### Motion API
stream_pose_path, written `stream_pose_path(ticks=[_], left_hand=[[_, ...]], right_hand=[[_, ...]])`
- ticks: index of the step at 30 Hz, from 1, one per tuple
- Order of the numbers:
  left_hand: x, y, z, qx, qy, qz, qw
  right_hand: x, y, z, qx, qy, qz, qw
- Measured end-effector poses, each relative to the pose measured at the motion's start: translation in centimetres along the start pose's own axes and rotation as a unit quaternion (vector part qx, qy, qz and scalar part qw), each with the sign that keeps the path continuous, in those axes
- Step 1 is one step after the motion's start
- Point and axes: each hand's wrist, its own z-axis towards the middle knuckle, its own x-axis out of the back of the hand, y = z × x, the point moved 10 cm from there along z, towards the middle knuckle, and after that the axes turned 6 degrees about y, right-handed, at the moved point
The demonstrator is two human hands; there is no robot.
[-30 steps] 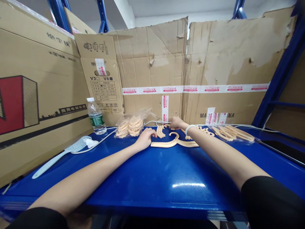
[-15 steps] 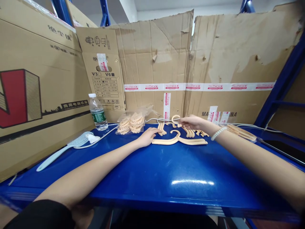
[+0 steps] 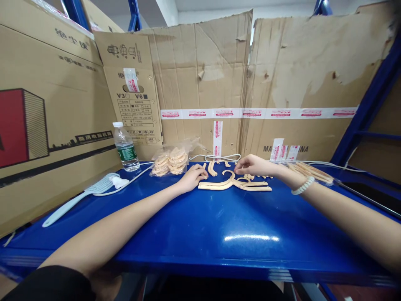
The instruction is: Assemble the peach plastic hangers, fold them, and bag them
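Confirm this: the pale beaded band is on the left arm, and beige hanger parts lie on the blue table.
Wrong arm: the head view shows the pale beaded band on the right arm, not the left arm. The beige hanger parts do lie on the blue table.

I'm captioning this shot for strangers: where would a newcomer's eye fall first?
Probably on the glossy blue table filling the lower middle. Near its far side, a pale hanger lies by the left hand and right hand. Behind rises a tall cardboard wall, crossed by white-and-red tape.
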Motion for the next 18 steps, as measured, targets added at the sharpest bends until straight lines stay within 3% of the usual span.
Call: stream_pose_path(ticks=[5, 9, 14, 18], left_hand=[[1.7, 1.0, 0.3, 0.006, 0.056, 0.001, 0.998], [3.5, 2.7, 0.4, 0.004, 0.116, -0.036, 0.993], [3.6, 4.4, 0.3, 0.076, 0.14, -0.237, 0.958], [1.9, 6.2, -0.9, 0.173, 0.129, -0.408, 0.887]], right_hand=[[-0.5, -0.9, -3.4, 0.051, -0.054, -0.119, 0.99], [-2.0, -2.1, -4.4, 0.09, -0.079, -0.139, 0.983], [-1.6, -2.8, -4.1, 0.127, -0.005, -0.138, 0.982], [1.2, -1.6, -4.1, 0.05, 0.104, -0.049, 0.992]])
